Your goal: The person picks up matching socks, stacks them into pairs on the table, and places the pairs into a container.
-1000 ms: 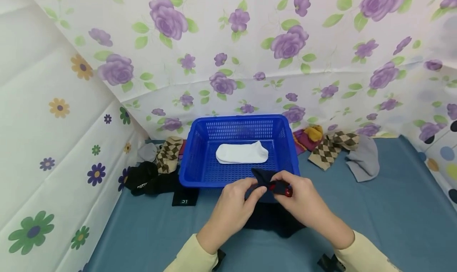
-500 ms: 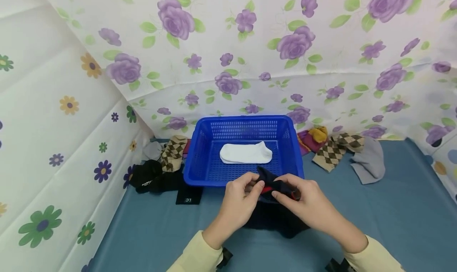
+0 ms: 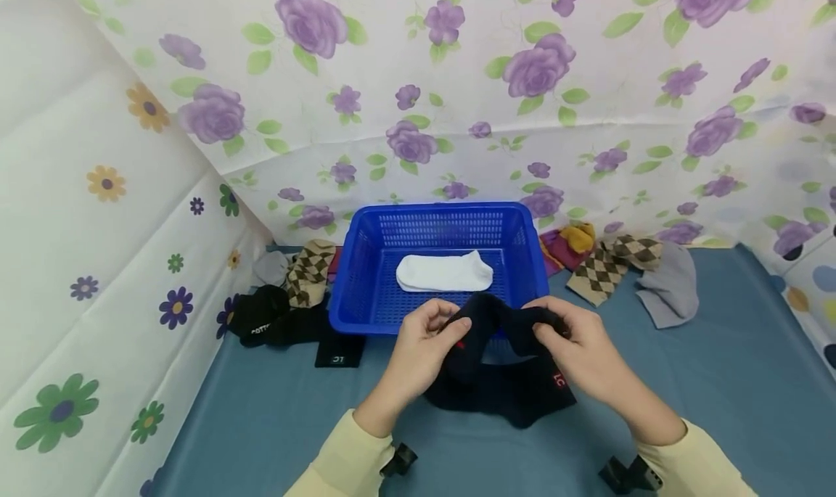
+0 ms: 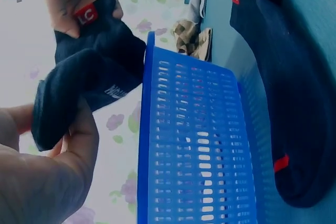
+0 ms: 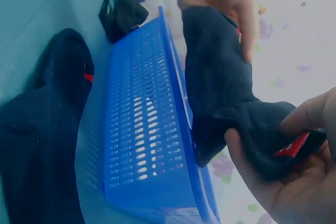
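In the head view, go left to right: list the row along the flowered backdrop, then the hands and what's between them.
Back row: grey sock, checkered sock, blue basket, maroon-and-yellow bundle, other checkered sock, other grey sock. In front: left hand, held dark sock, right hand.

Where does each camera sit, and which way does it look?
Head: on the person's head, looking forward and down at the blue basket; the left hand, right hand and yellowish sleeves show.
Left wrist: worn there, facing the held dark sock, picture sideways; left hand lower left, right hand at top.
Right wrist: worn there, facing the same sock, also sideways; right hand lower right, left hand at top.
Both wrist views share the held dark sock, the blue basket and the lying sock.
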The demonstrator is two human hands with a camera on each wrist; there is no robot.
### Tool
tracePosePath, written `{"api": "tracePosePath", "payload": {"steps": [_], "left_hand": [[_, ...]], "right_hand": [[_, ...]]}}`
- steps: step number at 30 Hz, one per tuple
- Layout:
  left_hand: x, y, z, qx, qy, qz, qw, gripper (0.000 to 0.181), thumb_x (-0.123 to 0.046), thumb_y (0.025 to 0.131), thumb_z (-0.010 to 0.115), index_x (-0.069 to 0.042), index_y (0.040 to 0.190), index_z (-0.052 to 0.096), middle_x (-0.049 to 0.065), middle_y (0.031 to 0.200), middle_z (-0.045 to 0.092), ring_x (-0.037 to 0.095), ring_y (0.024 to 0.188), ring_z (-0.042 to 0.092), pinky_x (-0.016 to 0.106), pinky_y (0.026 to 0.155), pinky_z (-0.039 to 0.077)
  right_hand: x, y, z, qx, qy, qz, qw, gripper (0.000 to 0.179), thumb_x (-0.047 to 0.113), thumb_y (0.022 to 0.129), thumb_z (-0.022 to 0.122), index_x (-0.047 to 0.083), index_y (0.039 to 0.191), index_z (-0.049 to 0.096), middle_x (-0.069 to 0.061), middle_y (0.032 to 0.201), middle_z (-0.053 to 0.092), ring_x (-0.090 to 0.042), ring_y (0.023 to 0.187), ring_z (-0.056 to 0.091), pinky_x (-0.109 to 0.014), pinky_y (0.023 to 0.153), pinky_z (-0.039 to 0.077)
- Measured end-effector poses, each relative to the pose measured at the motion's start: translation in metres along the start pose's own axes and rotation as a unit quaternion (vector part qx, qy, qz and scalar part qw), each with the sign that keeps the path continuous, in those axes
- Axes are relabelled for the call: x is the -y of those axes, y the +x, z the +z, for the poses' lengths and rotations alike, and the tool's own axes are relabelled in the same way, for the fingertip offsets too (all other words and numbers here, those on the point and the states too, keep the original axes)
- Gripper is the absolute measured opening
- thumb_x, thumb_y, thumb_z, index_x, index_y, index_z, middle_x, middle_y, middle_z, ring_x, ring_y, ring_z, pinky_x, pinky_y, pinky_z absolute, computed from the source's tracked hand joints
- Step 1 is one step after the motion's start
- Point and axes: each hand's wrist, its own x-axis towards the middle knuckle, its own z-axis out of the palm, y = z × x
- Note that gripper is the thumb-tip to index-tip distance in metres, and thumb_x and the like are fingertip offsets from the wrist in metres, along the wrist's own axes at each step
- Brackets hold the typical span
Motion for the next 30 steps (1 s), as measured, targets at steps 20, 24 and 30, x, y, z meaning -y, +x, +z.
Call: {"api": "tracePosePath", "payload": {"steps": [20, 24, 30], "left_hand": [[0.022, 0.011, -0.036, -0.021, 0.098, -0.004, 0.9949, 0.019, -0.029, 0.077, 0.077, -0.025, 0.094, 0.068, -0.006, 0.088, 0.069, 0.013, 0.07, 0.059, 0.031, 0.062, 0.052], [0.022, 0.011, -0.04, -0.016, 0.109, 0.004, 0.9939, 0.028, -0.029, 0.071, 0.082, -0.028, 0.095, 0.068, -0.007, 0.09, 0.068, 0.014, 0.078, 0.056, 0.032, 0.069, 0.048], [0.024, 0.009, -0.043, -0.017, 0.095, 0.03, 0.9948, 0.034, -0.018, 0.066, 0.085, -0.027, 0.094, 0.069, -0.003, 0.084, 0.067, 0.018, 0.072, 0.054, 0.03, 0.062, 0.047]], "right_hand": [[-0.014, 0.003, -0.023, -0.029, -0.014, 0.019, 0.9993, 0.032, 0.042, 0.093, 0.054, 0.012, 0.081, 0.056, -0.003, 0.064, 0.047, -0.017, 0.052, 0.045, -0.029, 0.047, 0.036], [-0.016, 0.001, -0.028, -0.035, -0.026, 0.03, 0.9986, 0.034, 0.044, 0.093, 0.052, 0.012, 0.086, 0.059, -0.004, 0.069, 0.05, -0.016, 0.057, 0.047, -0.029, 0.049, 0.038], [-0.024, -0.001, -0.033, -0.041, -0.023, 0.031, 0.9984, 0.028, 0.045, 0.093, 0.052, 0.019, 0.088, 0.061, -0.001, 0.074, 0.056, -0.016, 0.063, 0.05, -0.029, 0.052, 0.04]]}}
